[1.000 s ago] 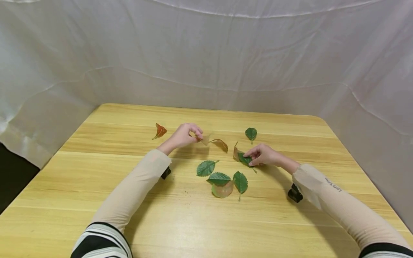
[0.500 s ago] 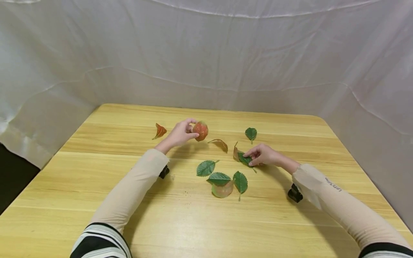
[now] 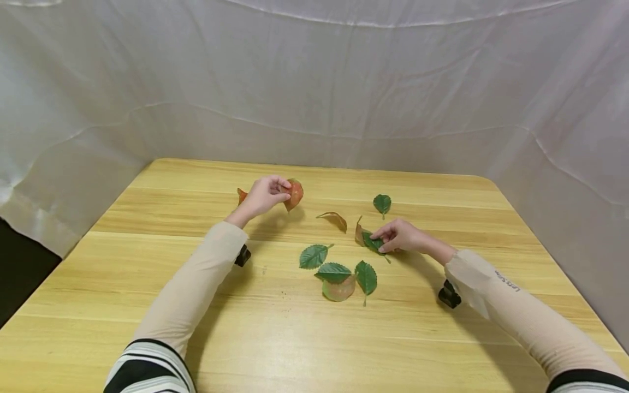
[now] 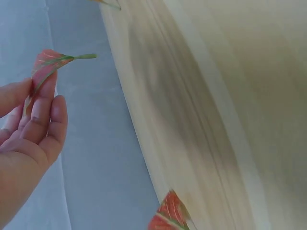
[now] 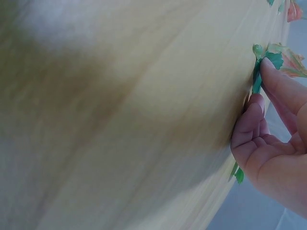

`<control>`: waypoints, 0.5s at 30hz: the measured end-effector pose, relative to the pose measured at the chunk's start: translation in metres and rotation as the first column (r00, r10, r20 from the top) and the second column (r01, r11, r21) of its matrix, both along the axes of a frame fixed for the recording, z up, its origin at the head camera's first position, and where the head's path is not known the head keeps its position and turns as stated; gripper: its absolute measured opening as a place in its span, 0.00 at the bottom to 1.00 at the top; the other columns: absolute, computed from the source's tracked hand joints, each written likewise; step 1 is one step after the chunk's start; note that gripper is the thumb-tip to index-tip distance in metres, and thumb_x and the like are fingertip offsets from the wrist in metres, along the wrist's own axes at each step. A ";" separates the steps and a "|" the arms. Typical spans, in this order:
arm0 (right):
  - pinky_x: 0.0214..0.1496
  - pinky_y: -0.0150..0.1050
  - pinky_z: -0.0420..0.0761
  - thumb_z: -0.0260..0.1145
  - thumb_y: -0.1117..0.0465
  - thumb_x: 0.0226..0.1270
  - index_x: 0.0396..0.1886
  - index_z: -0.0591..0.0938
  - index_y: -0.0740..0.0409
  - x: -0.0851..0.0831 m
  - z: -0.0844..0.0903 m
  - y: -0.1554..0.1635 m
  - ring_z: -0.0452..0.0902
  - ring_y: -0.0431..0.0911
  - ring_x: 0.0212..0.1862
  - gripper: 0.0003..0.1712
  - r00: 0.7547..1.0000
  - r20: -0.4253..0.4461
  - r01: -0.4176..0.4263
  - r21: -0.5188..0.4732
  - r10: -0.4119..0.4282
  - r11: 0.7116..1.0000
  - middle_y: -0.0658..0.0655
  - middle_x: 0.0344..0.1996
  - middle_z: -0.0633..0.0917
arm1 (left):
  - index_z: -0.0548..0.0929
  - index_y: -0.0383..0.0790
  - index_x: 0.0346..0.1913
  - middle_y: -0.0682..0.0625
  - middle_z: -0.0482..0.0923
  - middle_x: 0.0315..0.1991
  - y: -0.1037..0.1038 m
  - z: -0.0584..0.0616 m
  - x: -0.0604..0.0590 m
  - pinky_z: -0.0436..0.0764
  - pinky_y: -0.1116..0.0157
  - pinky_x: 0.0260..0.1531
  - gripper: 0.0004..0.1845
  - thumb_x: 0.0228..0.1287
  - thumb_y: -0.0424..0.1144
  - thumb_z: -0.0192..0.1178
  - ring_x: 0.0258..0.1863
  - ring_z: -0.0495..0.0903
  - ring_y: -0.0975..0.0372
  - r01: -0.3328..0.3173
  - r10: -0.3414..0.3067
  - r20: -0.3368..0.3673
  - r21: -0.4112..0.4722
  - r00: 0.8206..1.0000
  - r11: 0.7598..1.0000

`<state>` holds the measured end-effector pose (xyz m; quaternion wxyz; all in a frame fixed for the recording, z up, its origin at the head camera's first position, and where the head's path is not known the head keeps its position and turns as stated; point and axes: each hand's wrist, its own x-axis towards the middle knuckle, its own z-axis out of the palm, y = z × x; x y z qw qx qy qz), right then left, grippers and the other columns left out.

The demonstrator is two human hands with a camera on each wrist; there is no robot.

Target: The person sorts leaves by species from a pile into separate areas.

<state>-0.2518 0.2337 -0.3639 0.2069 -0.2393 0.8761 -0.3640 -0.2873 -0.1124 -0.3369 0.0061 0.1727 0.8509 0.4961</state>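
Note:
My left hand (image 3: 265, 194) pinches a red leaf (image 3: 295, 195) with a greenish edge above the far left of the table; in the left wrist view its green stem (image 4: 86, 56) points away from the fingers. Just behind this hand lies another red leaf (image 3: 241, 195), partly hidden by it. Further right, my right hand (image 3: 400, 237) pinches a green leaf (image 3: 372, 242) low at the tabletop, thumb and fingertips on it. A brown leaf (image 3: 360, 234) overlaps that green leaf's left side. Between the hands rests a curled orange-brown leaf (image 3: 336, 220).
On the wooden table (image 3: 275, 338), green leaves (image 3: 313, 256) lie near the middle, one of them (image 3: 334, 272) over a round pinkish-green leaf (image 3: 339, 292). One more green leaf (image 3: 382, 203) lies farther back. A pale cloth curtain (image 3: 314, 98) hangs behind the table.
My left hand has moved left and slightly away with the leaf, which has turned from its pale side to its red face. My right hand has stayed in place.

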 end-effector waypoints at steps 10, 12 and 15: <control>0.19 0.30 0.65 0.66 0.73 0.50 0.45 0.78 0.75 -0.001 -0.002 0.000 0.60 0.38 0.15 0.19 1.000 0.013 0.015 -0.006 -0.015 1.000 0.53 0.16 0.73 | 0.76 0.26 0.47 0.35 0.73 0.48 -0.019 -0.002 -0.009 0.76 0.61 0.38 0.12 0.61 0.25 0.52 0.47 0.74 0.49 -0.047 0.050 0.057 -0.060 0.997 0.997; 0.19 0.30 0.65 0.66 0.73 0.50 0.44 0.78 0.75 -0.001 -0.002 0.001 0.60 0.38 0.16 0.19 1.000 0.005 0.010 -0.006 -0.010 1.000 0.53 0.16 0.73 | 0.76 0.26 0.48 0.34 0.73 0.48 -0.023 -0.004 -0.011 0.76 0.59 0.38 0.12 0.61 0.25 0.52 0.46 0.74 0.49 -0.056 0.059 0.066 -0.055 0.996 0.997; 0.18 0.30 0.64 0.66 0.73 0.50 0.44 0.77 0.76 -0.001 -0.001 0.001 0.60 0.38 0.16 0.19 1.000 -0.003 0.005 -0.007 -0.005 1.000 0.53 0.16 0.73 | 0.76 0.25 0.48 0.34 0.74 0.47 -0.028 -0.005 -0.013 0.76 0.59 0.37 0.12 0.61 0.24 0.52 0.44 0.75 0.49 -0.066 0.070 0.067 -0.063 0.995 0.996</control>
